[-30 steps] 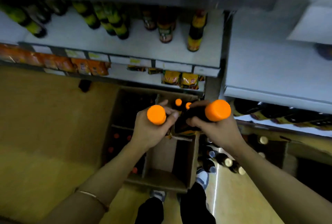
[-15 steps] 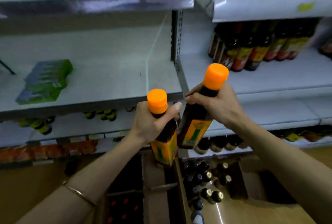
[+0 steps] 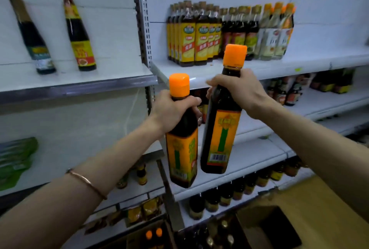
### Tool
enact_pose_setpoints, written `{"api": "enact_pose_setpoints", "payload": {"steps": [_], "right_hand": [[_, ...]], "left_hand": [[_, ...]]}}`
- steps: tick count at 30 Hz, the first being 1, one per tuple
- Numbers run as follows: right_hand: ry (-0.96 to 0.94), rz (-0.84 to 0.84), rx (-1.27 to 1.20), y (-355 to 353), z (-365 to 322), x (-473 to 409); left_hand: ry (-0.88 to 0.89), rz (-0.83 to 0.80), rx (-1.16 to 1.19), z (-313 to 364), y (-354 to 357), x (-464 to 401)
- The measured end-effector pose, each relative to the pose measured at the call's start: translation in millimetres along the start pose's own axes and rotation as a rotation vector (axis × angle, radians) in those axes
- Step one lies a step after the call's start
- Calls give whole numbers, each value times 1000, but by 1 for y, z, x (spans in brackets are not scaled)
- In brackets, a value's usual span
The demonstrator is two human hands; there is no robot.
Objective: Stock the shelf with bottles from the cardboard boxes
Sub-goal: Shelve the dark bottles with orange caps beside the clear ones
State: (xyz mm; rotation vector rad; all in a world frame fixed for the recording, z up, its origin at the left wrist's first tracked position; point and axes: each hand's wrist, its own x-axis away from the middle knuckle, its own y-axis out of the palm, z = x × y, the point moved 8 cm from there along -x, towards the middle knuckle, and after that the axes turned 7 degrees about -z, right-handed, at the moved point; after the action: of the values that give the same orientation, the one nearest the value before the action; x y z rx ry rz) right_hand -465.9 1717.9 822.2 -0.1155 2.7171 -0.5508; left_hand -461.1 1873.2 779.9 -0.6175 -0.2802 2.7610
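My left hand (image 3: 171, 108) grips the neck of a dark bottle (image 3: 182, 148) with an orange cap and an orange label. My right hand (image 3: 241, 92) grips the neck of a second, like bottle (image 3: 220, 140), held a little higher and to the right. Both bottles hang upright in front of the white shelf (image 3: 259, 68) at centre right. That shelf carries a row of dark bottles with yellow labels (image 3: 194, 36). Below, at the bottom edge, a cardboard box (image 3: 153, 236) shows two orange caps.
Two dark bottles (image 3: 79, 34) stand on the upper left shelf (image 3: 79, 82). Green packets (image 3: 16, 158) lie on the shelf beneath. Lower shelves on the right hold more bottles (image 3: 235, 194). An open brown cardboard box (image 3: 279, 226) sits on the floor at bottom right.
Both hands have lifted the two bottles from the box up to shelf height. My view has swung upward from the floor to the shelves.
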Motion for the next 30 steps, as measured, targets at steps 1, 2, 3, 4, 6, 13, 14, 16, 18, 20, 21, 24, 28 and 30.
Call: {"api": "enact_pose_setpoints", "payload": {"steps": [1,2,3,4,6,13,14,16,18,20,21,24,28,30], "right_hand": [[0,18,9,-13,-4,3],[0,37,11,-27,-6,6],[0,56,10,-42,-9,10],[1,79,10,-59,-11,14],[16,142,17,-97,-12,21],[83,321,73,-249,0,51],[89,337,78,-271,4,57],[104,369,98,-313,13,70],[112,412,117,-354,22,84],[117,444,134,-391,32,96],[119,460,147,-408,37,103],[125,488,175,-453,51,121],[136,541,198,-511,77,143],[151,570,194,-540,95,152]], "left_hand": [[0,-21,-2,8,10,-7],[0,-37,-16,16,20,-14],[-1,-51,-28,23,31,-22],[1,-68,-33,31,42,-30],[-1,-119,-34,46,70,-49],[78,-264,-22,110,197,-119],[93,-278,-16,118,218,-129],[117,-305,0,133,261,-146],[144,-355,6,148,308,-162],[143,-380,0,156,351,-173],[144,-383,5,160,371,-177],[155,-377,18,166,424,-189],[125,-473,68,164,498,-205],[130,-526,73,162,533,-213]]}}
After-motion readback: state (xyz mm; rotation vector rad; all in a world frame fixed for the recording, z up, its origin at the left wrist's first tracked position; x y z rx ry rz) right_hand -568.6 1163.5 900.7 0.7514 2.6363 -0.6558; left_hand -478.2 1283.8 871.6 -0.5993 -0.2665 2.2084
